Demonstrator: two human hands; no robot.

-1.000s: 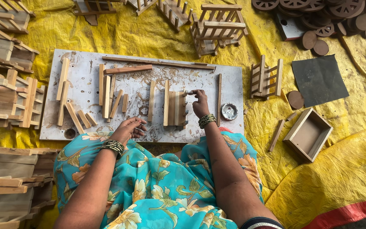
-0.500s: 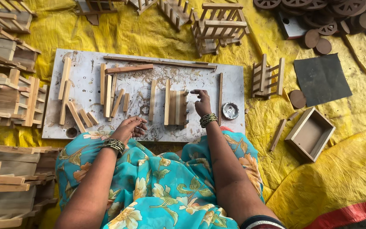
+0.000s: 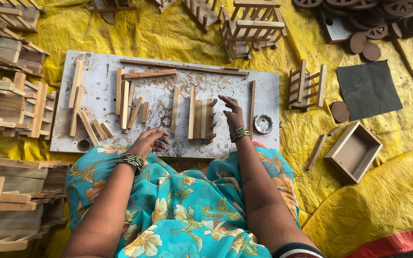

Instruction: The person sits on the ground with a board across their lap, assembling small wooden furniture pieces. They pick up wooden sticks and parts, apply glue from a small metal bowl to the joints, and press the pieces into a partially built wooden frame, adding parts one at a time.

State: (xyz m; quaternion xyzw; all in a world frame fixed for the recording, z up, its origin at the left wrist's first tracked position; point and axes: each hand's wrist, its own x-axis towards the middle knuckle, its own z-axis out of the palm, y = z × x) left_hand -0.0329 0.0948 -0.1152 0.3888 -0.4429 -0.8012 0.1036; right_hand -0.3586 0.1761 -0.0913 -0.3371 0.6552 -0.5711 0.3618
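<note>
left hand (image 3: 150, 142) curled, board (image 3: 96, 67) near edge | right hand (image 3: 233, 111) released beside slat frame (image 3: 201, 119)

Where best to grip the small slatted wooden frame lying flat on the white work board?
Likely by its long outer rails, pinched across from above. The slatted wooden frame lies flat on the white work board; the right hand hovers at its right edge, and its rung ends jut out there.

no packages, labels, signs or screens in view
</note>
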